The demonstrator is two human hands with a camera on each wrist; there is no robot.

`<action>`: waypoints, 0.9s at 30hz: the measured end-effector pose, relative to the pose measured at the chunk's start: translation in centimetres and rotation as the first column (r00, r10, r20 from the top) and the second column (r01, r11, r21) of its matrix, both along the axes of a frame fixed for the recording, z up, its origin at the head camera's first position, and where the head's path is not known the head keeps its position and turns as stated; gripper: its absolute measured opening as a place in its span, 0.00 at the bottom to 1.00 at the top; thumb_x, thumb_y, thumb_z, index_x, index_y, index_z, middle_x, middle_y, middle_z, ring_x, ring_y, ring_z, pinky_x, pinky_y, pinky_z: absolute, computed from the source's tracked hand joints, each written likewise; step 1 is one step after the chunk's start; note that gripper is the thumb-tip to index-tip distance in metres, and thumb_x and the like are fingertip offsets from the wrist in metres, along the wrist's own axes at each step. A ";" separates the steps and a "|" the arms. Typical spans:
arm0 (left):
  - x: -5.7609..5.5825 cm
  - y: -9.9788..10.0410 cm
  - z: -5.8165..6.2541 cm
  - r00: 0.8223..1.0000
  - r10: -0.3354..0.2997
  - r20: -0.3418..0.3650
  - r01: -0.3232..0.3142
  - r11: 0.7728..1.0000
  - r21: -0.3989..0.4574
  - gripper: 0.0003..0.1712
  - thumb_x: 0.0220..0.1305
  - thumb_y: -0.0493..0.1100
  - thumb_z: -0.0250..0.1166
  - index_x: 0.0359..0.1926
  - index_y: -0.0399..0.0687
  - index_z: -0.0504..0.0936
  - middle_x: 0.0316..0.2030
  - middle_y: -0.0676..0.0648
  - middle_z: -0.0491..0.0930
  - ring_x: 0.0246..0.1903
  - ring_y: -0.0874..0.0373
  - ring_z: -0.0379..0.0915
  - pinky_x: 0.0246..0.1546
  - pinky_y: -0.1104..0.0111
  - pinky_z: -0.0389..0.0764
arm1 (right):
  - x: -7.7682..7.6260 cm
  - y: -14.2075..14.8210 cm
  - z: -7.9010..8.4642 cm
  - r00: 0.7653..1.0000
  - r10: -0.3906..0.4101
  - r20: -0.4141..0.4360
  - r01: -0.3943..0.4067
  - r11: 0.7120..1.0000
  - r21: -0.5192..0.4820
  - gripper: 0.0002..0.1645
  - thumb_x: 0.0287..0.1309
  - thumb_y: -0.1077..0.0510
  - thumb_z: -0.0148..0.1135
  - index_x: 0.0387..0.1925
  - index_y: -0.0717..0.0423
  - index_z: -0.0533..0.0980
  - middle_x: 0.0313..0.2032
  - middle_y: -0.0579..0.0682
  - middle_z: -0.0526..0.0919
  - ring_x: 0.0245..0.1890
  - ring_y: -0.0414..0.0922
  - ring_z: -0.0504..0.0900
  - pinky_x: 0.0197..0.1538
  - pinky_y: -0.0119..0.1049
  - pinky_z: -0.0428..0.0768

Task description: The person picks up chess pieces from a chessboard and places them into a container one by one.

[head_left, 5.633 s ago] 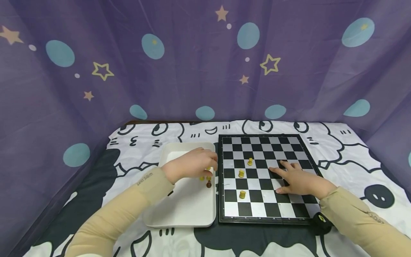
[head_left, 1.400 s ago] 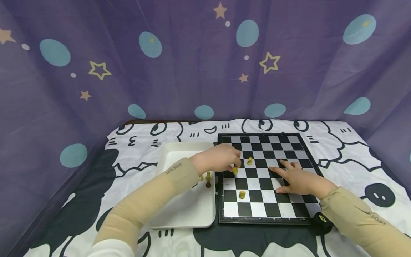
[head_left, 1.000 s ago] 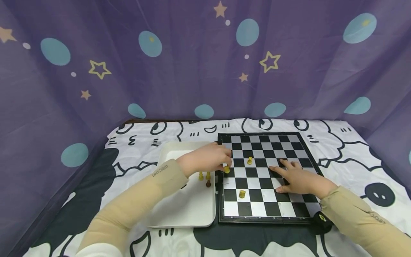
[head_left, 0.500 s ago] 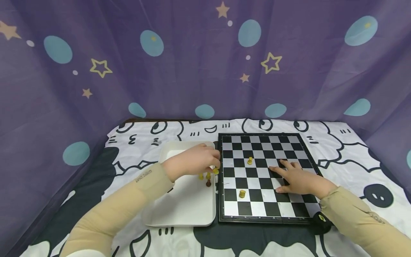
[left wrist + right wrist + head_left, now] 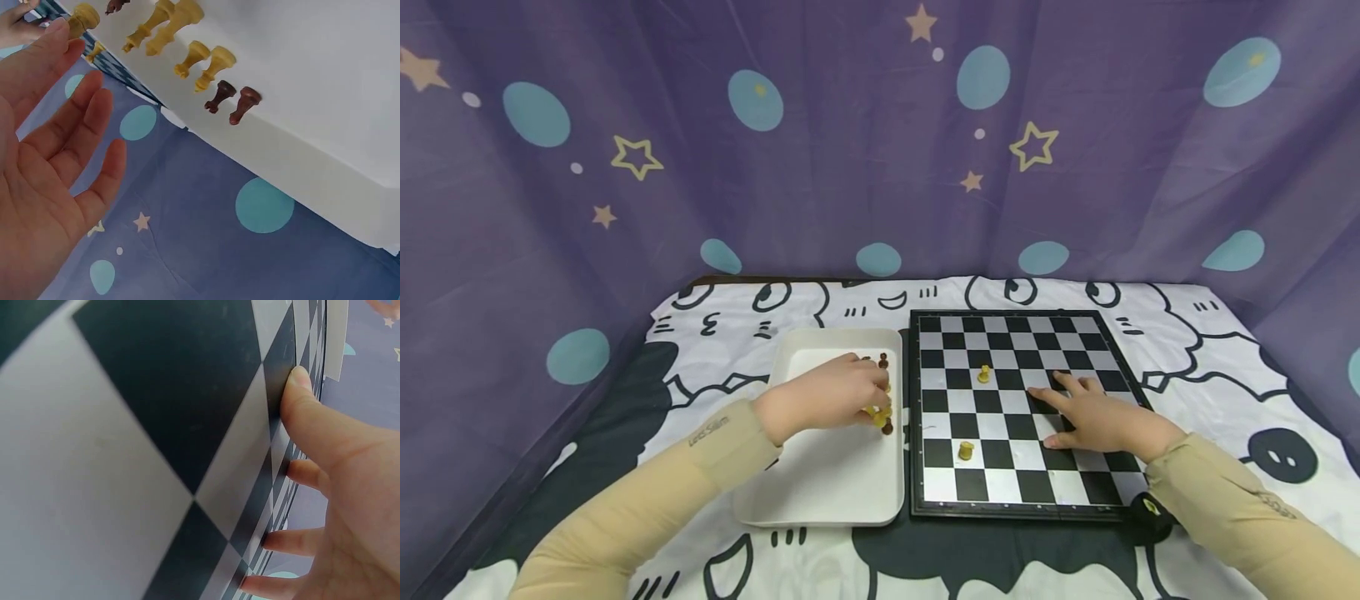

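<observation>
My left hand (image 5: 831,392) is over the right side of the white tray (image 5: 820,500). Its thumb and index finger pinch a yellow chess piece (image 5: 83,20), base toward the wrist camera, while the other fingers spread loosely. Below it in the tray stand several yellow chess pieces (image 5: 173,28) and dark brown chess pieces (image 5: 245,104), partly hidden by the hand in the head view. My right hand (image 5: 1093,417) rests spread on the chessboard (image 5: 1022,510), fingertips against its squares. Two yellow pieces are on the board: one farther back (image 5: 984,374), another nearer the front (image 5: 966,451).
Tray and chessboard lie side by side, a narrow gap between them, on a black-and-white cartoon cloth (image 5: 805,567). A purple curtain (image 5: 865,192) hangs behind. A black round object (image 5: 1147,518) is at the board's front right corner, beside the right sleeve.
My left hand reached from the tray to the board, took a yellow chess piece from its left side and carried it back over the tray. My right hand stayed put.
</observation>
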State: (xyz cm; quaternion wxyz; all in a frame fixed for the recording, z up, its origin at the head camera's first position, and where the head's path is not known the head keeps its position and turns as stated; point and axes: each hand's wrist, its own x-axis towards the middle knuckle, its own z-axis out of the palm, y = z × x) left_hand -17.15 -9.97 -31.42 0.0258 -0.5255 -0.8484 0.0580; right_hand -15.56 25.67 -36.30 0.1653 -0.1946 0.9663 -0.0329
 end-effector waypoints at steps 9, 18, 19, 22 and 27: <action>0.0 -0.6 -1.0 1.000 -0.003 0.003 0.004 0.999 -0.033 0.09 0.48 0.50 0.73 0.33 0.58 0.86 0.29 0.57 0.78 0.31 0.63 0.73 0.33 0.68 0.72 | -0.1 -0.1 0.0 1.000 -0.003 0.005 0.003 1.000 0.002 0.49 0.48 0.29 0.59 0.66 0.50 0.63 0.65 0.73 0.55 0.60 0.75 0.58 0.46 0.68 0.73; 0.0 -0.9 -2.1 1.000 0.005 0.022 -0.003 0.997 -0.073 0.07 0.50 0.49 0.71 0.23 0.57 0.82 0.26 0.57 0.76 0.29 0.63 0.71 0.28 0.70 0.66 | 0.0 -0.1 0.0 1.000 -0.005 0.010 0.005 1.000 -0.004 0.49 0.48 0.29 0.59 0.66 0.50 0.63 0.65 0.73 0.55 0.60 0.75 0.58 0.46 0.68 0.73; 0.0 -1.0 -2.1 1.000 0.010 0.025 -0.008 0.997 -0.079 0.06 0.50 0.49 0.71 0.23 0.57 0.82 0.26 0.57 0.76 0.29 0.63 0.70 0.28 0.71 0.65 | 0.0 -0.1 0.0 1.000 -0.010 0.014 0.010 1.000 -0.002 0.49 0.48 0.29 0.59 0.66 0.50 0.63 0.65 0.73 0.55 0.60 0.74 0.58 0.46 0.68 0.73; 0.1 -1.1 -2.4 1.000 0.021 0.021 -0.019 0.995 -0.093 0.06 0.50 0.49 0.71 0.24 0.57 0.82 0.26 0.57 0.76 0.28 0.63 0.71 0.28 0.72 0.65 | -0.1 -0.2 -0.1 1.000 -0.020 0.023 0.020 1.000 0.005 0.50 0.47 0.29 0.60 0.66 0.50 0.63 0.66 0.73 0.55 0.60 0.74 0.58 0.46 0.68 0.73; 0.0 -1.1 -2.7 1.000 0.023 0.004 -0.022 0.994 -0.108 0.06 0.49 0.49 0.71 0.24 0.58 0.82 0.27 0.58 0.76 0.29 0.63 0.72 0.29 0.71 0.67 | -0.1 -0.1 -0.1 0.999 -0.026 0.023 0.026 1.000 0.011 0.50 0.47 0.28 0.60 0.66 0.50 0.63 0.66 0.72 0.55 0.60 0.74 0.58 0.47 0.68 0.72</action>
